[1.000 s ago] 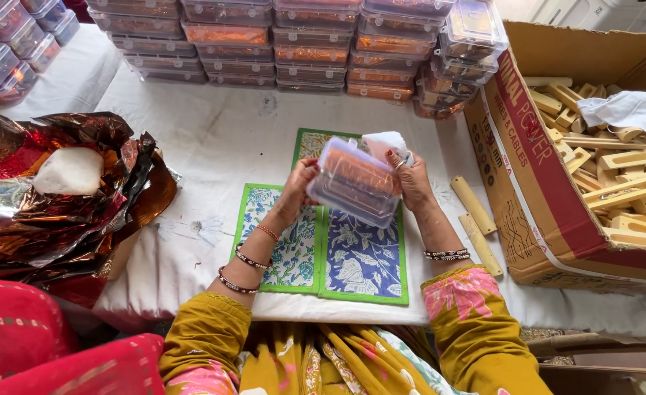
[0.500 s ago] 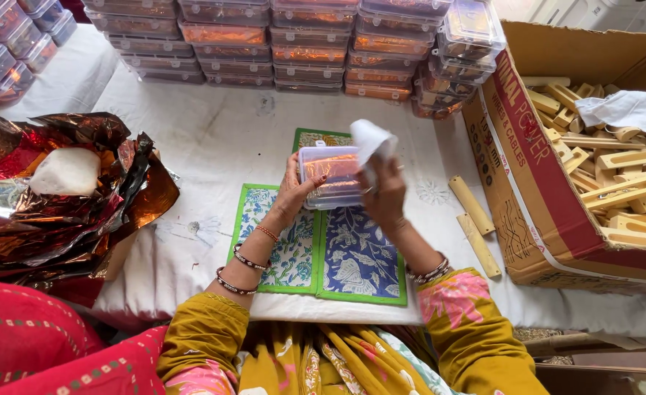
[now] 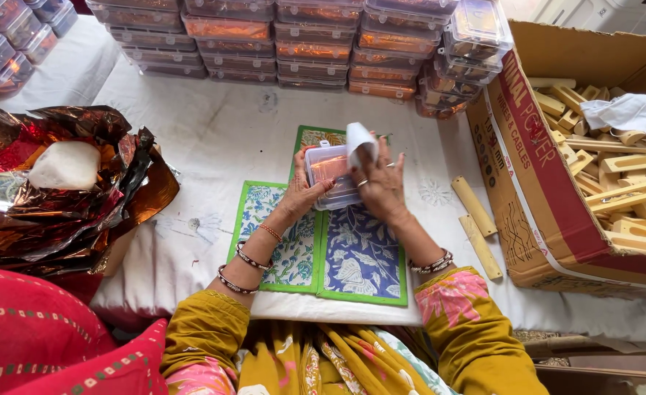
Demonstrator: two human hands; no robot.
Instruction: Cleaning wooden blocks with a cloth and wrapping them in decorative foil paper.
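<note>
Your left hand (image 3: 304,192) grips the left end of a small clear plastic box (image 3: 330,175), fingers curled around its edge, with coppery contents showing through the lid. Your right hand (image 3: 381,186) presses against the box's right side and pinches a white slip of paper (image 3: 359,139) that stands up above the lid. Both hands are closed on the box, which is held just above the printed cloth mats (image 3: 323,249), over their upper middle.

Those mats, green-bordered with blue floral patterns, lie flat on the white table cover (image 3: 220,132), directly below the box and running back toward your lap. Just to the right of the mats, two pale wooden sticks (image 3: 476,219) lie on the cover. Further right of the mats stands an open cardboard carton (image 3: 535,190) filled with cut wooden pieces (image 3: 622,183), a white rag (image 3: 626,113) resting on top of them.

Beyond the mats, along the far side of the table, rows of stacked clear boxes (image 3: 279,40) hold the same coppery filling. Well to the left of the mats sits a heap of crumpled copper foil (image 3: 67,197), with a white lump (image 3: 65,164) lying on it.
</note>
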